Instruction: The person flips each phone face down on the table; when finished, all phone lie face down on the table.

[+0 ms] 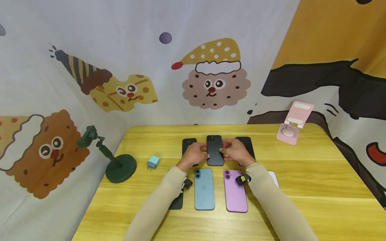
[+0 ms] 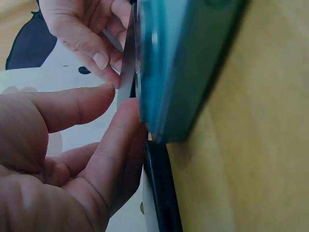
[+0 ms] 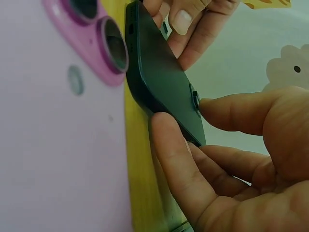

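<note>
A black phone [image 1: 214, 158] lies back side up in the middle of the far row, its camera bump at the far end. My left hand [image 1: 194, 154] holds its left edge, thumb nearest me. From the other side, my right hand [image 1: 236, 151] grips the right edge. In the right wrist view, the thumb reaches over the back of the black phone [image 3: 159, 67] and the forefinger touches its rim. Partly covered by my hands are two more dark phones, one at left [image 1: 189, 142] and one at right [image 1: 246, 143].
Nearer me lie a blue phone [image 1: 204, 192], a pink phone [image 1: 235, 195], a black phone [image 1: 177, 203] and a white one [image 1: 273, 177], the last two partly under my forearms. A green stand [image 1: 120, 169] and blue charger [image 1: 153, 162] sit left; a pink stand [image 1: 287, 134] stands back right.
</note>
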### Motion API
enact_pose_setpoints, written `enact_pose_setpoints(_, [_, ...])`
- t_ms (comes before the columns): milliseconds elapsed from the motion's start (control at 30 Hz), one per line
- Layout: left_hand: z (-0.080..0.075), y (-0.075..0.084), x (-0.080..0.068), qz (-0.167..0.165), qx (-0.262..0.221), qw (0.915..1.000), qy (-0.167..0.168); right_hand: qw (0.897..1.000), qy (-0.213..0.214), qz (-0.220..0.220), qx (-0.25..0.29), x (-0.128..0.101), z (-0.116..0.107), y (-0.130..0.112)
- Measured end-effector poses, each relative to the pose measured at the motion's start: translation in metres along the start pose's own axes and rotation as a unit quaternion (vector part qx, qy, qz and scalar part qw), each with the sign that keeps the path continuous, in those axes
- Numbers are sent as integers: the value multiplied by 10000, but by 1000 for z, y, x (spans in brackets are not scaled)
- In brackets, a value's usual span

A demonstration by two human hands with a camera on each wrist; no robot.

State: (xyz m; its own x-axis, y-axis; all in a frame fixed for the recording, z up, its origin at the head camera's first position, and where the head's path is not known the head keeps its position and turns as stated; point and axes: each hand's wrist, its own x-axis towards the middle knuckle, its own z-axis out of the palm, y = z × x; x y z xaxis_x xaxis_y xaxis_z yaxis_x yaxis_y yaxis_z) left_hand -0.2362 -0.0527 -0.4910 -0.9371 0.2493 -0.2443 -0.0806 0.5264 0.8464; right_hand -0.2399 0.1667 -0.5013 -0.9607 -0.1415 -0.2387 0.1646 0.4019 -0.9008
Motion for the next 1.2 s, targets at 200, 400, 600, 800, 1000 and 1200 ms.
enact_pose_setpoints(200, [-2, 0, -4, -38, -52, 9999, -80, 10000, -28, 28, 33, -2, -1, 0])
enact_pose_setpoints(400, [-2, -1, -3, -24, -147, 9998, -141, 10000, -72, 15, 38, -3, -3, 0])
enact_pose_setpoints(600, [-3, -1, -1, -3, -124, 9998, -146, 9990, 10, -154, -412, -5, -6, 0])
enact_pose_setpoints(800, [-2, 3, -1, 110, 96, 9998, -101, 9950, 164, -552, -812, -9, -12, 0])
enact_pose_setpoints(1000, [5, 11, -2, 475, -102, 9987, -135, 9931, 364, -803, -777, -16, -21, 1])
enact_pose_setpoints(1200, [15, 19, 1, 640, -748, 9948, -271, 9924, 482, -890, -698, -23, -35, 5])
